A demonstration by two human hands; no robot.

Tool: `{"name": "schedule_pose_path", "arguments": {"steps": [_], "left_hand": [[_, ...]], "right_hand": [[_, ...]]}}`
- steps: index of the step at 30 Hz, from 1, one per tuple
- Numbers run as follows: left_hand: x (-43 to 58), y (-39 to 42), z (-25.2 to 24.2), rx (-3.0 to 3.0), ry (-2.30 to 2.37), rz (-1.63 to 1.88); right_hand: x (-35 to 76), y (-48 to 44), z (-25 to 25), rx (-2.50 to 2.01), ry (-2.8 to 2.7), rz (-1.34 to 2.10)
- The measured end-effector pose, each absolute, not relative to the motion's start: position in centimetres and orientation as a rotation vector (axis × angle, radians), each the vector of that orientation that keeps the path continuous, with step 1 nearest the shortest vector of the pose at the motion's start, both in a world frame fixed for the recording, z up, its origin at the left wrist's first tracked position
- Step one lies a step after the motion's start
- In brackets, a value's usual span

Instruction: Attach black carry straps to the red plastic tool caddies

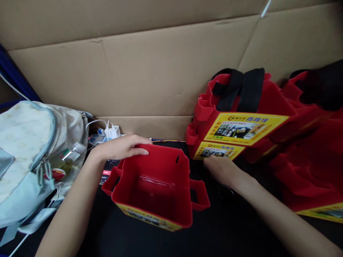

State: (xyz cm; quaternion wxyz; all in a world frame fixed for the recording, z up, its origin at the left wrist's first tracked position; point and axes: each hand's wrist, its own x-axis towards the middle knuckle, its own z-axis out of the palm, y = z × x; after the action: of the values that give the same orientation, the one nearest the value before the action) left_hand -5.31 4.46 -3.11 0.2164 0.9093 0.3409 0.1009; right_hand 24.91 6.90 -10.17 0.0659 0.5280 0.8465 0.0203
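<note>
An open red plastic tool box (158, 178) with side loops and a yellow label tilts toward me over the black surface, its inside bare. My left hand (134, 145) grips its far rim, thumb inside the wall and fingers behind. My right hand (215, 166) is closed, its fingers mostly hidden, in front of the yellow label (214, 150) on the lower box of a stack. Whatever the right hand holds, if anything, I cannot make out. Below that wrist lies a dark ring-like thing (225, 192).
Stacked red tool boxes (207, 119) with black straps (250, 91) stand at right; more red boxes (308, 178) lie nearer. A pale backpack (26, 139) is at left. White chargers (112, 132) and a phone (107, 172) sit behind my left arm. A cardboard wall (150, 78) closes the back.
</note>
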Motion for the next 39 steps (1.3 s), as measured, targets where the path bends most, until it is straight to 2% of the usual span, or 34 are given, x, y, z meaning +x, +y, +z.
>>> {"name": "schedule_pose_path", "arguments": {"steps": [2, 6, 8, 10, 14, 16, 26, 34, 37, 39], "left_hand": [[-5.5, 5.2, -3.7, 2.576, 1.056, 0.344], [-5.8, 6.3, -4.5, 2.654, 1.554, 0.767], [-5.5, 5.8, -4.4, 2.642, 1.667, 0.864], [-4.9, 4.7, -4.2, 2.637, 1.579, 0.701], [-3.7, 3.9, -5.3, 2.487, 1.304, 0.092], [-3.5, 4.7, -6.3, 2.408, 1.316, -0.034], [-7.6, 8.1, -7.1, 2.363, 1.445, 0.005], [-6.0, 8.2, -7.7, 2.426, 1.456, 0.087], [-6.9, 8.0, -6.4, 2.479, 1.43, 0.305], [-8.8, 8.0, -5.6, 2.486, 1.658, 0.513]], "right_hand": [[25.1, 6.2, -9.9, 1.611, 2.444, 0.064], [24.7, 5.1, -8.7, 1.504, 2.401, -0.004], [24.5, 4.9, -8.5, 1.442, 2.452, -0.032], [24.5, 4.9, -8.7, 1.397, 2.528, -0.037], [24.5, 5.1, -9.4, 1.335, 2.62, -0.077], [24.5, 5.0, -9.5, 1.329, 2.607, -0.106], [24.5, 4.7, -9.4, 1.342, 2.578, -0.202], [26.1, 4.8, -9.1, 1.358, 2.695, -0.168], [25.5, 4.5, -8.8, 1.349, 2.857, -0.028], [24.3, 4.3, -8.7, 1.293, 3.014, 0.11]]}}
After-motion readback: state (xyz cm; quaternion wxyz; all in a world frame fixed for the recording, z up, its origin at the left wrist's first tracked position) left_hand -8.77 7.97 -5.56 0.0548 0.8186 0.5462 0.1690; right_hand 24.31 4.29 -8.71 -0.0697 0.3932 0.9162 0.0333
